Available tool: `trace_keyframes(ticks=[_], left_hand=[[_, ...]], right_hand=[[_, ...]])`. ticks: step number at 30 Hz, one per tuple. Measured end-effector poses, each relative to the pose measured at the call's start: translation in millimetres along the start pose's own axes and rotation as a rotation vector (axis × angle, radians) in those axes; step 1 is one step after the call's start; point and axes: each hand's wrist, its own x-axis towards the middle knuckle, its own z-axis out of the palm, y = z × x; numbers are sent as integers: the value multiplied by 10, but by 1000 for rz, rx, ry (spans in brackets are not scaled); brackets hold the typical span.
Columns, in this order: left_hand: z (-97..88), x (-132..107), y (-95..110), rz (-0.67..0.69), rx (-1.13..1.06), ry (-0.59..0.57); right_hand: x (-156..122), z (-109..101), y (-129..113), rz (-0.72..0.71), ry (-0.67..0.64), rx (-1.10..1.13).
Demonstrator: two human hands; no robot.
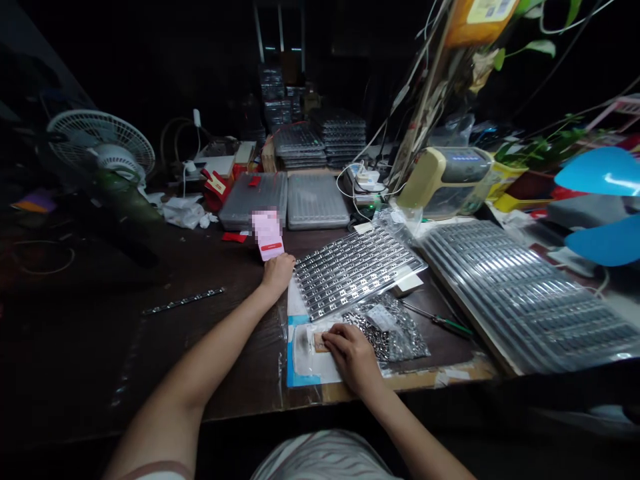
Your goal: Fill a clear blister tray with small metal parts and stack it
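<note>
A clear plastic tray [360,270] with rows of small shiny metal parts lies tilted across the table in front of me. My left hand [279,275] is at its left corner, fingers curled closed on the edge, just below a pink phone-like panel [271,248] that is partly blurred out. Nearer to me, my right hand [353,352] pinches its fingertips over a small tan block [319,343] on a white sheet with a blue border [305,380]; whatever lies between them is hidden. Beside it rests an open clear bag [407,333] of loose metal parts.
Green-handled tweezers or a similar tool [453,327] lie right of the bag. Stacked filled trays [530,300] cover the right side. Two tray stacks [319,200] stand behind. A loose metal strip [183,302] lies left. A fan [107,150] and a yellowish machine [445,180] stand further back.
</note>
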Motion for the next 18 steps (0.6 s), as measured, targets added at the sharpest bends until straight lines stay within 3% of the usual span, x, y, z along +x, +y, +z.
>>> trace_keyframes(ticks=[5,8,11,14,18], left_hand=[[-80,-36,24,-37,-4,2],[-196,-166,5,-58,-60,29],[-262,-404,-31,-64,-434,6],[-278,-722,-39,-63,-781,-96],[-287,-1118,44,-30,-777,-139]], right_hand=[[-98,-249,231,-5,3,-339],[-183,-322,378,-31,-31,-394],[-207,-281,431,-21,-8,-351],[-158,-227,416,20,16,-295],[-93,-225,396,42,39,-227]])
